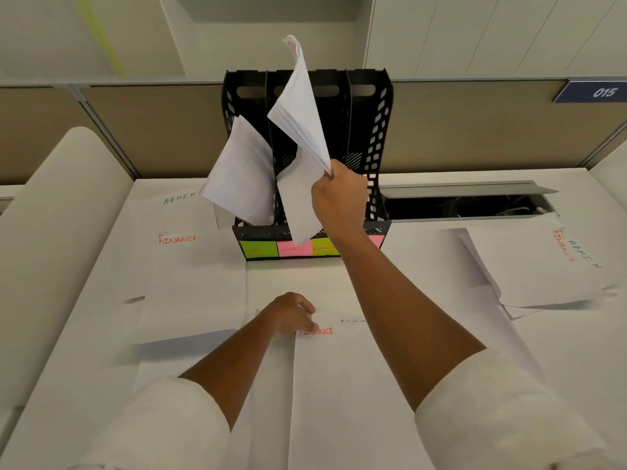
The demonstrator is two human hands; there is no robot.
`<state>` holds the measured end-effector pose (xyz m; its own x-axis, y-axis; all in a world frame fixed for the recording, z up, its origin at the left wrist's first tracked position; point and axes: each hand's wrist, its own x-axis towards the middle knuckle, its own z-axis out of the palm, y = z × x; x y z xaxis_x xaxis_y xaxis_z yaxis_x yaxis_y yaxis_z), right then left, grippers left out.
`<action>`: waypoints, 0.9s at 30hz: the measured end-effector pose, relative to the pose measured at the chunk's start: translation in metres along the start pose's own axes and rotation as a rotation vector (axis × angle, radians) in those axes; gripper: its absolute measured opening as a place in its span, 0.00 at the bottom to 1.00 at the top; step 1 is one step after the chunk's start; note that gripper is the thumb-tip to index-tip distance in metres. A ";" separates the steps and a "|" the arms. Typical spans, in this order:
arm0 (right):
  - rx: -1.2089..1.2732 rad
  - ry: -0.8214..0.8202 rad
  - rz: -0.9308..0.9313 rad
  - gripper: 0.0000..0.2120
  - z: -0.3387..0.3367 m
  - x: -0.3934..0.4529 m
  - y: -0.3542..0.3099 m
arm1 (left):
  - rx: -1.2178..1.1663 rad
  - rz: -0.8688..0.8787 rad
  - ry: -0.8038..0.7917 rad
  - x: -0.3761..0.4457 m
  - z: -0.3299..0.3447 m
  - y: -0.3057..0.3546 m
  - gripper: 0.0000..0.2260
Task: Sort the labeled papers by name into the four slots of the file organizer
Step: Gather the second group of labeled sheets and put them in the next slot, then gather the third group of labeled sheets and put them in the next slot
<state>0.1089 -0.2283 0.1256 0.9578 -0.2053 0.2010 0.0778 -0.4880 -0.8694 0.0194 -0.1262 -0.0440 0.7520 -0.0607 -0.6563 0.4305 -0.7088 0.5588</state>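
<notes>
While raised over the black file organizer (307,157), gripped a fanned sheaf of white papers (300,130) by its lower corner in the right hand (339,195), fingers curled tight around the edge. Held that sheaf tilted, upper end well above the organizer's back wall, lower end hanging down in front of the second and third slots. Could not tell whether its lower edge had entered a slot.

Left slot: held a second bundle of white sheets (242,174), leaning out to the left over the slot's rim.

Front face of the organizer: carried a row of sticky labels, green (258,250), pink "SPORTS" (294,248) and yellow-green (325,247), with a further pink one partly hidden behind the right forearm.

Rested on the surface (424,252) near the body with the left hand (291,313), fingers loosely bent, fingertips pressing on a sheet marked "FINANCE" (339,385) in red. Grip there: nothing enclosed, contact only.

Lay flat to the left of the organizer: one sheet headed "ADMIN" (176,212) in green, overlapped by another headed "FINANCE" (193,283) in red.

Lay at the right, well apart from the organizer: a loose skewed stack (543,276) showing both "FINANCE" and "ADMIN" lettering.

Mounted on the partition at upper right: a blue plate reading "015" (597,92).
</notes>
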 end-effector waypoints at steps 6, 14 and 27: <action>0.036 0.001 0.024 0.08 0.033 0.018 0.004 | -0.093 -0.002 -0.049 0.008 -0.003 -0.009 0.15; 0.054 0.004 0.047 0.07 0.071 0.038 0.017 | -0.176 0.002 -0.183 0.021 -0.017 -0.016 0.14; 0.057 -0.192 0.288 0.17 0.101 0.026 0.047 | -0.175 -0.004 -0.214 0.024 -0.019 -0.018 0.13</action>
<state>0.1657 -0.1713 0.0441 0.9769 -0.1614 -0.1404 -0.1932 -0.3840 -0.9029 0.0397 -0.1017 -0.0602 0.6358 -0.2184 -0.7403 0.5267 -0.5784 0.6230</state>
